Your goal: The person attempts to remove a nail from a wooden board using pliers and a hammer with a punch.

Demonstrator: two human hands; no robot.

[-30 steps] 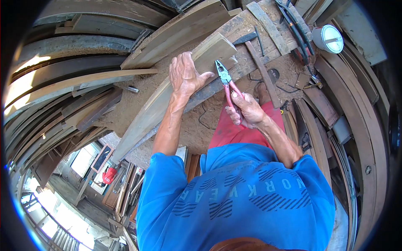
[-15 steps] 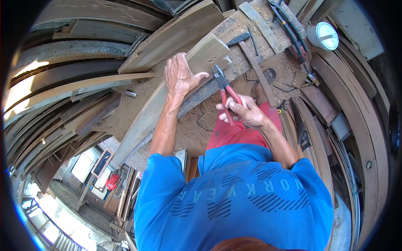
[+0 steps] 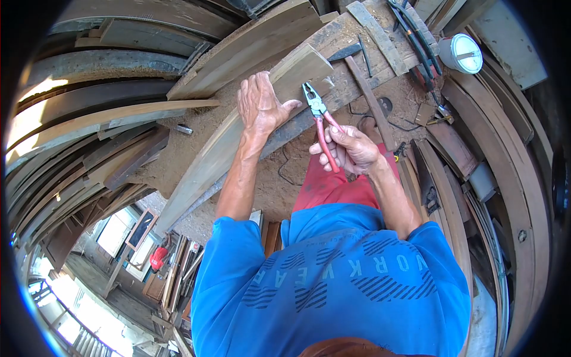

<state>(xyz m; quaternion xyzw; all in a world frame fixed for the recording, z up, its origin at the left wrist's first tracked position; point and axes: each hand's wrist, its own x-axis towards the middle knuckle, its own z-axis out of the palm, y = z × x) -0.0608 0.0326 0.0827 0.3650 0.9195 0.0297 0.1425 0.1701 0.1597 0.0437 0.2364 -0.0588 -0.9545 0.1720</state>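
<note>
Beside me, a worker's right hand [image 3: 355, 150] curls its fingers around red-handled pliers [image 3: 317, 108], nose near the end of a plank [image 3: 217, 152]; the left hand [image 3: 260, 107] lies on it, fingers extended. A slack grip could swing the tool into that thumb. Beyond rests a hammer [image 3: 369, 101].

Board [image 3: 299, 70] left of hammer [image 3: 367, 95], bucket [image 3: 464, 55] farther right.

A: How is the camera sitting?
B: Head-mounted, it is facing forward and down. The blue shirt [image 3: 339, 279] is filling 5 o'clock, close up.
A: What is appearing farther off?
B: The workbench [image 3: 340, 37] is lying at 1 o'clock.
</note>
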